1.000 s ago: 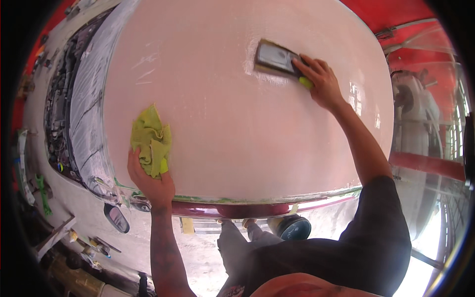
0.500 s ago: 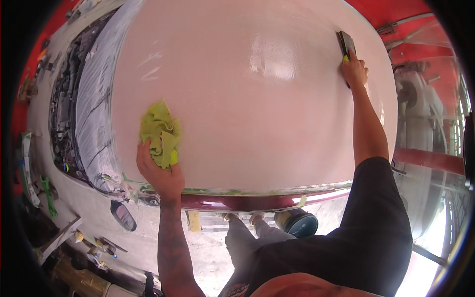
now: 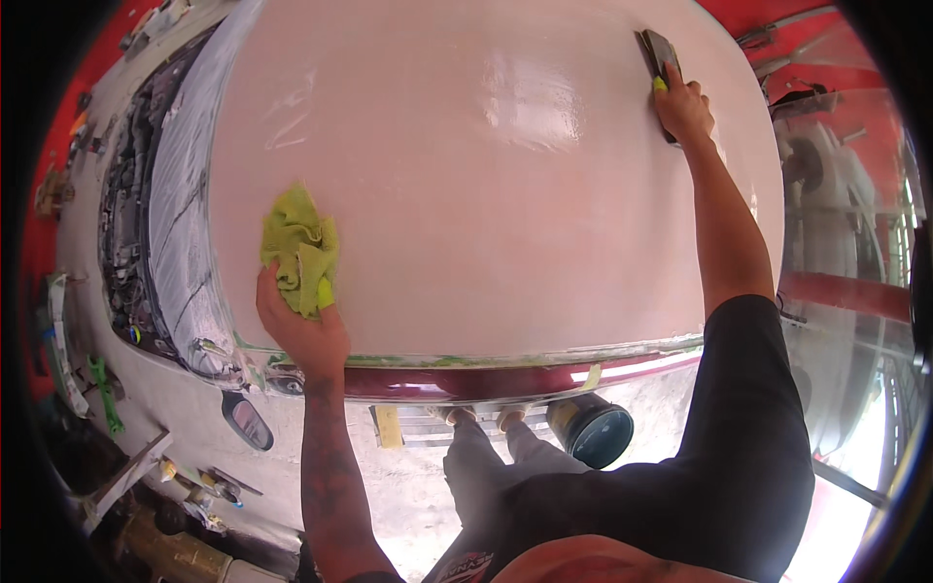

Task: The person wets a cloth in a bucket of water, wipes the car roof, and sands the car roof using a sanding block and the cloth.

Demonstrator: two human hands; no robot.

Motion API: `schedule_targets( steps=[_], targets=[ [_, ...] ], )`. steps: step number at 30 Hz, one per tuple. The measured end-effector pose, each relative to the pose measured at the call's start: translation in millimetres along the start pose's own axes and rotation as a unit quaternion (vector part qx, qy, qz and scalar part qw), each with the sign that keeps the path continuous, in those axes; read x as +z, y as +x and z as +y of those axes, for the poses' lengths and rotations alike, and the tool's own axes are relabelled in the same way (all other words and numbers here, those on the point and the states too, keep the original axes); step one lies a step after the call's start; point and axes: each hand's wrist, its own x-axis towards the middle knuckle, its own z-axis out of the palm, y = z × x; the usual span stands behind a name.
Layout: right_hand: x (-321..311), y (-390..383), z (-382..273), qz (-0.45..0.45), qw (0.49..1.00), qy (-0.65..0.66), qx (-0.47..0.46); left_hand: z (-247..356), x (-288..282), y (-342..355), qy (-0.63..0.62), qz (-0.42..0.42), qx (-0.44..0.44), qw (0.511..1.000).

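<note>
The pink primed roof of a car [image 3: 457, 243] fills the middle, with wet, shiny patches near its upper middle. My left hand [image 3: 301, 316] grips a crumpled yellow-green cloth [image 3: 299, 233] resting on the roof's left part, with a brighter yellow bit at my thumb. My right hand [image 3: 688, 109] reaches to the upper right of the roof, closed on a long dark sanding block [image 3: 658, 53] that lies front to back on the surface. A bright yellow bit shows at that hand too; whether it is a glove or part of the tool I cannot tell.
Left are a plastic-covered windscreen [image 3: 180, 194], an open engine bay [image 3: 131, 248] and a side mirror [image 3: 248, 420]. Below the maroon roof edge [image 3: 457, 382], my feet stand on a slatted platform [image 3: 425, 425] beside a bucket [image 3: 593, 430]. Tools and parts [image 3: 102, 394] lie at left.
My right hand has moved right and upward with the block, which has turned from crosswise to nearly lengthwise. My left hand and cloth have shifted only slightly.
</note>
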Motion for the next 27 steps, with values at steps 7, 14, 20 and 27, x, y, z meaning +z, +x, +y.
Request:
schedule_targets(
  steps=[7, 14, 20, 27],
  targets=[
    [-17, -16, -207, 0.038, 0.984, 0.085, -0.151, -4, 1, -1, 0.024, -0.004, 0.033, 0.999],
    [2, -2, -41, 0.043, 0.997, 0.039, -0.049, -1, 2, -1, -0.025, -0.013, -0.014, 1.0],
    [-11, 1, -91, 0.017, 0.997, 0.066, 0.025, -5, 1, -1, 0.019, -0.02, 0.01, 1.0],
    [-20, -12, -208, -0.01, 0.961, 0.078, -0.267, -2, 2, -2, -0.034, -0.009, -0.008, 0.999]
  ],
)
